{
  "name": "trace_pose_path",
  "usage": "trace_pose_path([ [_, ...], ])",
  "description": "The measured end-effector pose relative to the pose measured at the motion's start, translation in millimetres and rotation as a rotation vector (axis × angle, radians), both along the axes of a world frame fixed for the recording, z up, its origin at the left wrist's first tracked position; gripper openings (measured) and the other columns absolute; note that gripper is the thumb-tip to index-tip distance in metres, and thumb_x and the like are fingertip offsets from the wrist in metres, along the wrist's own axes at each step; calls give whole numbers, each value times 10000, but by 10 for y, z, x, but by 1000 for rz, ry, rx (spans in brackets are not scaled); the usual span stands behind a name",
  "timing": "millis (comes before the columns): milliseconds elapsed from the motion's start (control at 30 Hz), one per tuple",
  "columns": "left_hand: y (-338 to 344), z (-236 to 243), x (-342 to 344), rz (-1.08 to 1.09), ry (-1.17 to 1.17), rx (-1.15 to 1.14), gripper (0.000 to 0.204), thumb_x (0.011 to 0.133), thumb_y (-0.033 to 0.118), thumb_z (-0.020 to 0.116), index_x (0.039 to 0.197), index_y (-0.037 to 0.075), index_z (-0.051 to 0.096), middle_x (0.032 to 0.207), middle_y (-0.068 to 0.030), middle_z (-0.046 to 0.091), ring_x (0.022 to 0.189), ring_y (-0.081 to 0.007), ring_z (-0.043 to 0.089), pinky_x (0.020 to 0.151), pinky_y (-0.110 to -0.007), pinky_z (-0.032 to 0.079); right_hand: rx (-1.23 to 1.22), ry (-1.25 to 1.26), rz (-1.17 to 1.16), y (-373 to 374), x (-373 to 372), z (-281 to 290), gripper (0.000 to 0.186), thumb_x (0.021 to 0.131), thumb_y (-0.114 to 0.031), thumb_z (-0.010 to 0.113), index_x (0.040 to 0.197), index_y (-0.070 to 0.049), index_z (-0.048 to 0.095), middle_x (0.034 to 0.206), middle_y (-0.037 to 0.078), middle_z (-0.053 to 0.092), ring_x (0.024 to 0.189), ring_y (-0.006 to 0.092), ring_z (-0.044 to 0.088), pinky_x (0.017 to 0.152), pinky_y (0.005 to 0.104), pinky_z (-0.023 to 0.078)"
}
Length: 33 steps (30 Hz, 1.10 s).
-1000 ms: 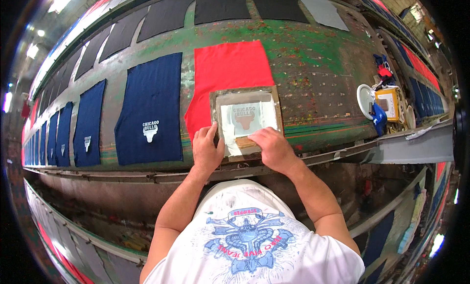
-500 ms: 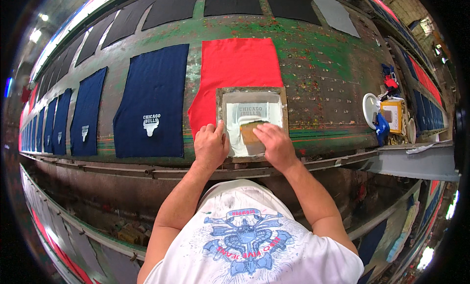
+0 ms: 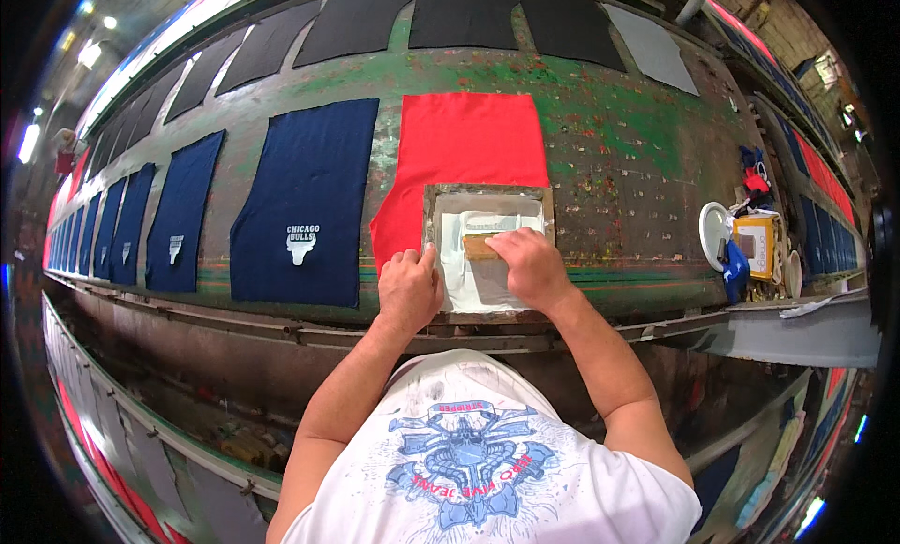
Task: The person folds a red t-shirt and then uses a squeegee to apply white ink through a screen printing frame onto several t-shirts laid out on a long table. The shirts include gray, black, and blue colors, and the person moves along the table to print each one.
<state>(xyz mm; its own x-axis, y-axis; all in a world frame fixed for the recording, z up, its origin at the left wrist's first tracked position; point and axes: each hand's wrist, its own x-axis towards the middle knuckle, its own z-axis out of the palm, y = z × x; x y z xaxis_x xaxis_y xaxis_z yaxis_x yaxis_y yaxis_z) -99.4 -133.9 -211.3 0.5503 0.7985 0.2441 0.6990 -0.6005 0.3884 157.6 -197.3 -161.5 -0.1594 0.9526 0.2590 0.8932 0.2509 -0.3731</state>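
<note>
Brown, wood-like squeegee sits clamped in the right hand, over the white-smeared mesh inside the screen frame. The left hand, apart from the right, rests fingers at the frame's left rim; whether it grips there, I cannot tell. The squeegee looks light and stiff, probably slick near the paste, so its dry upper edge seems the best hold. The frame appears rigid, its mesh likely delicate: take it by the rim. Beneath lies a red cloth panel, soft and easily rucked, flat on the paint-stained bench. A printed navy panel lies just left.
</note>
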Motion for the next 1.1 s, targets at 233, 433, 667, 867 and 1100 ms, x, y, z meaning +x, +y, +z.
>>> trace_pose_path([
  [233, -7, 39, 20, 6, 20, 10, 473, 877, 147, 785, 1330, 12, 761, 1018, -168, 714, 953, -367, 709, 850, -512, 559, 119, 6, -31, 493, 210, -61, 457, 850, 54, 627, 1255, -57, 809, 1188, 144, 806, 1114, 383, 740, 1020, 490, 591],
  [433, -37, 4, 29, 30, -54, -31, 474, 864, 95, 787, 1328, 6, 750, 1120, -183, 714, 1046, -390, 689, 901, -516, 563, 22, -48, 58, 79, 48, -43, 453, 845, 27, 659, 1252, -84, 822, 1158, 111, 794, 1077, 338, 732, 982, 475, 571],
  [667, -70, -184, 87, 70, -316, -85, 521, 873, 3, 789, 1387, -7, 704, 1375, -241, 698, 1259, -442, 659, 1098, -523, 541, 39, 1, 98, -545, -248, 98, 317, 880, -84, 689, 1183, -78, 785, 1046, 96, 727, 984, 346, 701, 859, 481, 544],
  [867, -116, -382, 103, 180, -564, -220, 522, 862, -51, 784, 1376, 14, 726, 1364, -188, 732, 1273, -361, 703, 1099, -438, 567, -129, 17, 124, -737, -289, 204, 369, 893, -119, 771, 1256, -68, 810, 1172, 114, 745, 1105, 327, 701, 975, 479, 565],
  [1100, -98, -404, 120, 255, -690, -300, 483, 807, -20, 795, 1287, 22, 773, 1239, -180, 768, 1127, -340, 741, 950, -416, 600, -117, 58, 266, -8, 216, 360, 416, 958, -323, 855, 1264, -49, 792, 1227, 159, 790, 1189, 374, 702, 1067, 507, 545],
])
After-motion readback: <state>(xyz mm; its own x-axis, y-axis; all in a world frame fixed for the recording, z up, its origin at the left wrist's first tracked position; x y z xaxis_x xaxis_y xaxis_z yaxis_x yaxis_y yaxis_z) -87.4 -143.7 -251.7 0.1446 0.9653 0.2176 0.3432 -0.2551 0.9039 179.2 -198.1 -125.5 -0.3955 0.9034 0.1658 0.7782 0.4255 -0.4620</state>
